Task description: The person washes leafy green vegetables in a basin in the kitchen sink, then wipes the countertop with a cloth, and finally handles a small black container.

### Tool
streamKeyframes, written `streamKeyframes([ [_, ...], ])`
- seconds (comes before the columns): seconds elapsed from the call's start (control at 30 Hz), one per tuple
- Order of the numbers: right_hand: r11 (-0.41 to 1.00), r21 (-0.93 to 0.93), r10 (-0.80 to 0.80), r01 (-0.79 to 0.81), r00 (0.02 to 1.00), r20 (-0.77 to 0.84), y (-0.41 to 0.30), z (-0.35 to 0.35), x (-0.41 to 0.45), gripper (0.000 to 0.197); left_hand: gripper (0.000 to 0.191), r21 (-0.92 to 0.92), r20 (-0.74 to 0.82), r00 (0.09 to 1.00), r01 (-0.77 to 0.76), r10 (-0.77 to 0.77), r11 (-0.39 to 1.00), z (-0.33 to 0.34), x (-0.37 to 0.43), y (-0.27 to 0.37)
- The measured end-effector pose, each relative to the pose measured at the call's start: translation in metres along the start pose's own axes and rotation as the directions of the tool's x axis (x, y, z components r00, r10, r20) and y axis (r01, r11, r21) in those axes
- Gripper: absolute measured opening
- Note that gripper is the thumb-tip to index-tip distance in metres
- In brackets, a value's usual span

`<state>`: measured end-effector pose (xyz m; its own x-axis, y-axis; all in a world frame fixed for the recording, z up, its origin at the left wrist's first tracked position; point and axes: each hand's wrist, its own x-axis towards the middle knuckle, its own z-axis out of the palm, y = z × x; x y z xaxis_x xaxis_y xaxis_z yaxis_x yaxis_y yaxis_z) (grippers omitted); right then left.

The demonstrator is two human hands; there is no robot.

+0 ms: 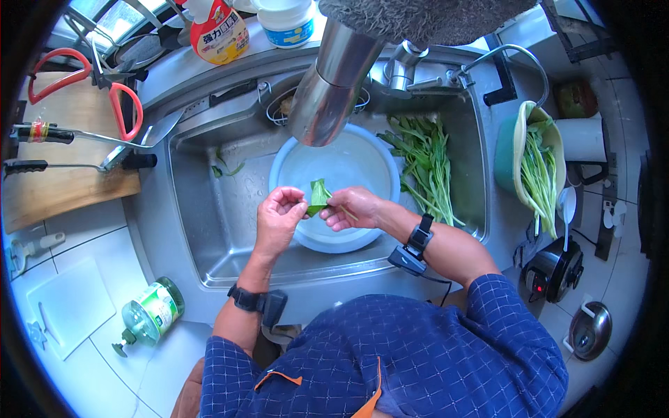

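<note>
Over a light blue plastic basin (334, 157) of water in the steel sink (219, 209), both hands are at a green leafy stem (320, 192). My right hand (353, 209) holds it, with a thin stalk lying across the fingers. My left hand (282, 214) has thumb and forefinger pinched at the left edge of the leaf; whether they grip it is not plain. A pile of leafy greens (426, 164) lies in the sink to the right of the basin. A few torn leaves (227, 166) lie on the sink floor at the left.
A steel faucet (326, 99) reaches over the basin. Red-handled scissors (123, 112), a spatula (159, 128) and a wooden board (68, 172) are at the left. A green basket (509, 157) with greens stands right of the sink. A pump bottle (154, 311) lies at the lower left.
</note>
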<state>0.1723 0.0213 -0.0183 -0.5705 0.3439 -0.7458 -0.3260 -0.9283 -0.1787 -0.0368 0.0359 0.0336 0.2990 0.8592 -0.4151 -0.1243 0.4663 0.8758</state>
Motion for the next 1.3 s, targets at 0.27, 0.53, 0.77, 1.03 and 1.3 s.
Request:
streamKeyframes([
  [0.27, 0.961, -0.228, -0.188, 0.158, 0.975, -0.117, 0.008, 0.017, -0.01, 0.018, 0.015, -0.006, 0.143, 0.979, 0.146, -0.144, 0.989, 0.021, -0.021, -0.02],
  [0.53, 0.075, -0.963, -0.489, -0.259, 0.832, -0.262, 0.009, -0.057, 0.018, 0.021, 0.016, 0.347, 0.013, 0.993, 0.108, -0.12, 0.932, -0.007, -0.008, -0.029],
  [0.77, -0.07, -0.97, -0.511, -0.234, 0.843, -0.167, 0.008, -0.051, 0.014, 0.025, 0.018, 0.24, -0.12, 0.968, 0.244, -0.221, 0.94, -0.029, 0.001, -0.029],
  [1.03, -0.149, -0.987, -0.486, -0.052, 0.874, 0.028, -0.061, 0.04, -0.138, 0.024, 0.02, 0.249, -0.122, 0.964, 0.26, -0.236, 0.933, -0.036, 0.005, -0.026],
  [1.3, -0.076, -0.995, -0.651, -0.067, 0.759, -0.001, -0.086, 0.066, -0.276, 0.022, 0.019, 0.315, -0.103, 0.976, 0.217, -0.194, 0.924, -0.039, 0.015, -0.033],
])
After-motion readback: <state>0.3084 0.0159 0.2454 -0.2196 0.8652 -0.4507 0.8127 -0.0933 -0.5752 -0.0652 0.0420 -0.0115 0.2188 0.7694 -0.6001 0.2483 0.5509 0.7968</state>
